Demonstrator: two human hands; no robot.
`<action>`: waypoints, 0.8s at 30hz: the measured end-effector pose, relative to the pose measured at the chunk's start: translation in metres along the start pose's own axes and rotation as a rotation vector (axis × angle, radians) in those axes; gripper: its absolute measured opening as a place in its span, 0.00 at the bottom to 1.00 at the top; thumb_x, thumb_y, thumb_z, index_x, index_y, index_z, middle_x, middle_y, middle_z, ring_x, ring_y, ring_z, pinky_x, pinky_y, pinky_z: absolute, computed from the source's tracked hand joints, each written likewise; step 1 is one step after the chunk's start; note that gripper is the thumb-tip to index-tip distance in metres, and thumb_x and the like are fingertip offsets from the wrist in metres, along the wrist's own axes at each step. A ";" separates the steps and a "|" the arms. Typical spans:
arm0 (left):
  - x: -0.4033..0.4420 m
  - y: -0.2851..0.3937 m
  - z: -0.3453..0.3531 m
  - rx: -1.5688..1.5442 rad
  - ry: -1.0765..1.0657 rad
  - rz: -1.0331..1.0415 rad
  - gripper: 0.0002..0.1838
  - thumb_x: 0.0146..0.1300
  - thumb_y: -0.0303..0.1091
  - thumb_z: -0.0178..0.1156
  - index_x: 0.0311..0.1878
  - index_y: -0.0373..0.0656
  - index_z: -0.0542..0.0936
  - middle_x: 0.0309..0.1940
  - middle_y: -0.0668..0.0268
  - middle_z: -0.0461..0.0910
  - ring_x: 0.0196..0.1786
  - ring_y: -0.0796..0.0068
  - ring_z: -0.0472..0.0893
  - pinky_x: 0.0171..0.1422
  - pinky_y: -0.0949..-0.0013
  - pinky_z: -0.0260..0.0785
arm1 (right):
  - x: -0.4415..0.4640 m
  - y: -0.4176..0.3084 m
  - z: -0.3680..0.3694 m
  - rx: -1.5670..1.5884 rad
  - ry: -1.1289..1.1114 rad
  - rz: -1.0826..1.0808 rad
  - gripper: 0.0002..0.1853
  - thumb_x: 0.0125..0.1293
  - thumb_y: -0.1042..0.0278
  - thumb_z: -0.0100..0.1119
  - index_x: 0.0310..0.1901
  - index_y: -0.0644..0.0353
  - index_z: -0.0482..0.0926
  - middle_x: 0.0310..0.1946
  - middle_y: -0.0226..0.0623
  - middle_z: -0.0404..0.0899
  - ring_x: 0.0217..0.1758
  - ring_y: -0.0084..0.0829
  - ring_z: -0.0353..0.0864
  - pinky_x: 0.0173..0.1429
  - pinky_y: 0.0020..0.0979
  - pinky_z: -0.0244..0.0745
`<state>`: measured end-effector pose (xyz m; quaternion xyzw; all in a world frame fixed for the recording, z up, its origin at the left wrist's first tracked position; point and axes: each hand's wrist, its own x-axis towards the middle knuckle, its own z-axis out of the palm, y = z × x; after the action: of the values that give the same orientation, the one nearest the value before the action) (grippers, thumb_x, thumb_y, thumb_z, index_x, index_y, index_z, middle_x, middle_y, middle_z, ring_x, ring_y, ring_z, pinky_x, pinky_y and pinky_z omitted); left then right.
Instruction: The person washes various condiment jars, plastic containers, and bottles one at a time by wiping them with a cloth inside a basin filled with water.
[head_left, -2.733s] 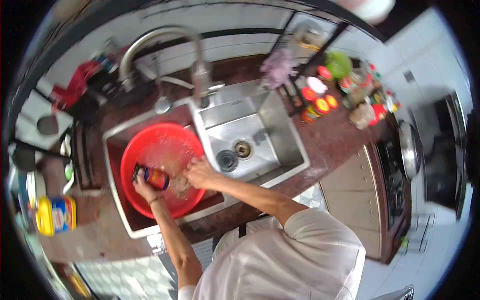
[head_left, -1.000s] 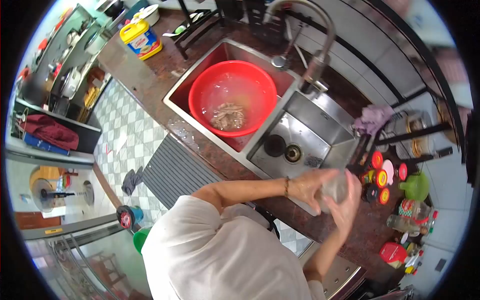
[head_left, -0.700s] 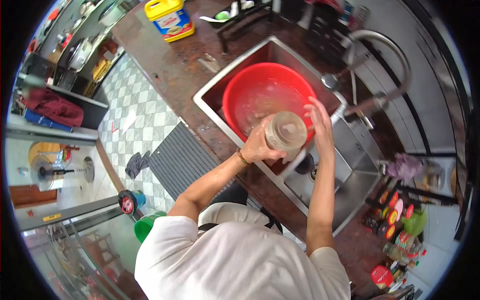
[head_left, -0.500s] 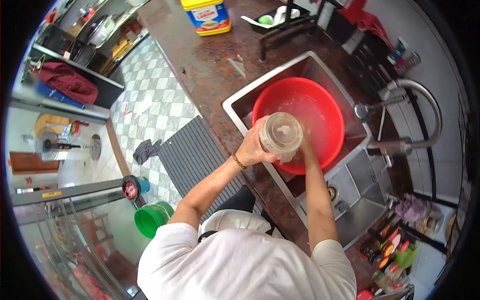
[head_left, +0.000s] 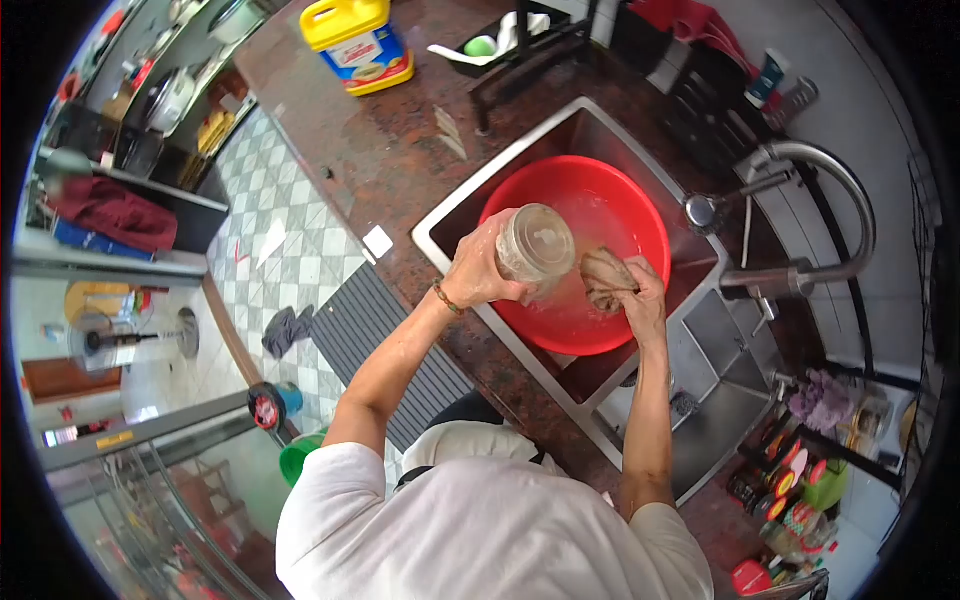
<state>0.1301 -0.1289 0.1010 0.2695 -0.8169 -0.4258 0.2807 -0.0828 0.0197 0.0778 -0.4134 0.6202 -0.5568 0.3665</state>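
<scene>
My left hand (head_left: 482,262) is closed round a clear, round plastic container (head_left: 537,243), its circular end facing up toward me. In my right hand (head_left: 646,305) is a bunched, wet brownish cloth (head_left: 606,281), pinched at its right side. Both hands are over a red basin (head_left: 655,240) that holds cloudy water. The basin sits in the left bowl of a steel sink (head_left: 437,222). The cloth and the container are a small gap apart.
A curved steel faucet (head_left: 862,215) rises behind the sink at the right. A yellow and blue detergent jug (head_left: 358,50) stands on the brown stone counter (head_left: 320,130). Beyond it is a black tray (head_left: 470,62) with a green item. Bottles and jars crowd the lower right.
My right hand has come up out of the basin with the cloth, which was hidden before. The container in my left hand is tilted a little more. The whole view has shifted slightly.
</scene>
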 end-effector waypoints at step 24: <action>0.000 -0.008 0.037 0.090 -0.189 0.010 0.45 0.30 0.41 0.70 0.58 0.39 0.66 0.50 0.56 0.74 0.54 0.58 0.74 0.59 0.64 0.65 | 0.055 -0.005 0.042 -0.643 0.106 -0.244 0.09 0.48 0.69 0.59 0.32 0.58 0.73 0.30 0.43 0.74 0.39 0.48 0.75 0.36 0.44 0.70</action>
<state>0.1061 -0.1129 0.0766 0.2363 -0.8595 -0.4107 0.1919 -0.0657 -0.0475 0.0787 -0.5494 0.7281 -0.3933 0.1153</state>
